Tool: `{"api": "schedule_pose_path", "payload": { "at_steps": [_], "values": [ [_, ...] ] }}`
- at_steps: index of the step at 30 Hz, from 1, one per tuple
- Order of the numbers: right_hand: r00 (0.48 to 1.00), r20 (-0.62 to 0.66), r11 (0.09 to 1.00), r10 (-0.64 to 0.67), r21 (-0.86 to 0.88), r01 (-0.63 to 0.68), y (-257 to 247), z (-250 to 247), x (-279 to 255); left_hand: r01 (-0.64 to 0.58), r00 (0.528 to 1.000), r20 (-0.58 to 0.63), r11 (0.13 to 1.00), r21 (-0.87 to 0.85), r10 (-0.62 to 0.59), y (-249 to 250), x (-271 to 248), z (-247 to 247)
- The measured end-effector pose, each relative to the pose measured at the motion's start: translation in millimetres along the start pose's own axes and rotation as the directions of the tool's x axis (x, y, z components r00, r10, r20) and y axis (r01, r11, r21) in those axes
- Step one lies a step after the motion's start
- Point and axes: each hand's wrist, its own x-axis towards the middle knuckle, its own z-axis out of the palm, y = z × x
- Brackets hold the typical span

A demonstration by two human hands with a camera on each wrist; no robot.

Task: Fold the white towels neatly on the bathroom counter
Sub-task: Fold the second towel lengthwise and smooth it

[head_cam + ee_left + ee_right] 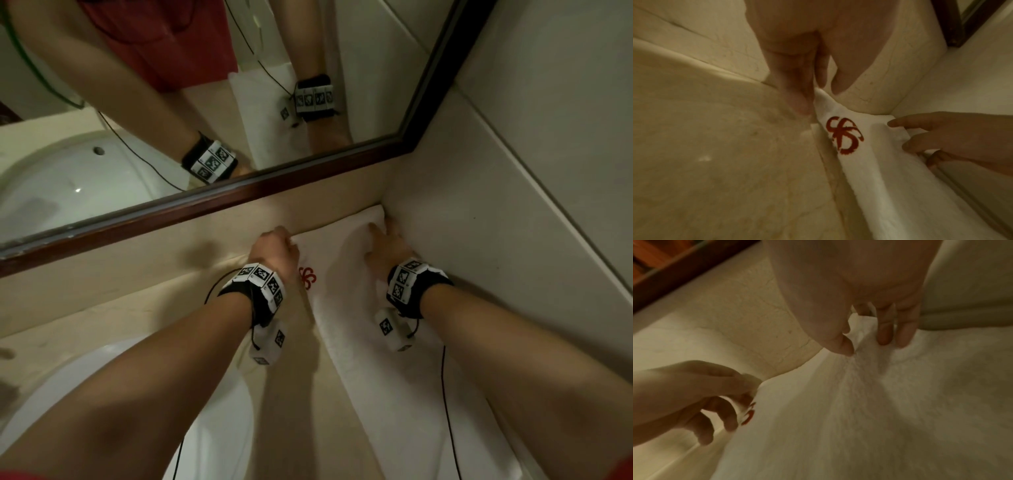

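At the far left we see the white sink (68, 185) reflected in the dark-framed mirror (239, 192), and the real basin's rim (113, 377) below our left forearm. The beige stone counter (191, 284) runs between sink and wall.

Next comes our left hand (274, 248), its wrist wrapped in a black band with printed square markers. In the left wrist view the thumb and fingers (797, 91) are drawn close together and pinch the far left corner of the towel (869, 170), lifting that corner slightly off the counter. The right wrist view shows the same pinch from the side, with the other fingers curled below.

Just right of that pinch sits a red emblem (843, 134) stitched on the towel. The white towel (359, 325) lies as a long strip on the counter, running from the back corner of the walls toward us, along the right-hand wall (513, 205).

Farther right, our right hand (385, 248) rests on the towel's far end near the wall corner. Its fingers (885, 331) are fairly straight and slightly spread, fingertips pressing into the cloth, thumb tip touching it too; it grips nothing.
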Motion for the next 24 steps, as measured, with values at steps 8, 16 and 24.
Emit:
{"api": "schedule_pose_path", "payload": {
  "at_steps": [8,16,24],
  "values": [
    [0.981,-0.143,0.992,-0.128,-0.005,0.129,4.2,6.4,-23.0,0.379,0.911,0.303,0.858,-0.347,-0.280,11.5,-9.0,14.1],
    [0.987,-0.017,0.987,-0.159,-0.007,0.159,26.3,13.5,-30.7,0.386,0.921,0.230,0.827,-0.410,-0.316,-0.9,0.6,22.7],
    [0.992,0.002,0.989,-0.123,-0.078,0.122,34.6,13.1,-48.6,0.249,0.965,0.135,0.949,-0.192,-0.226,4.5,-6.2,9.0]
  ]
}}
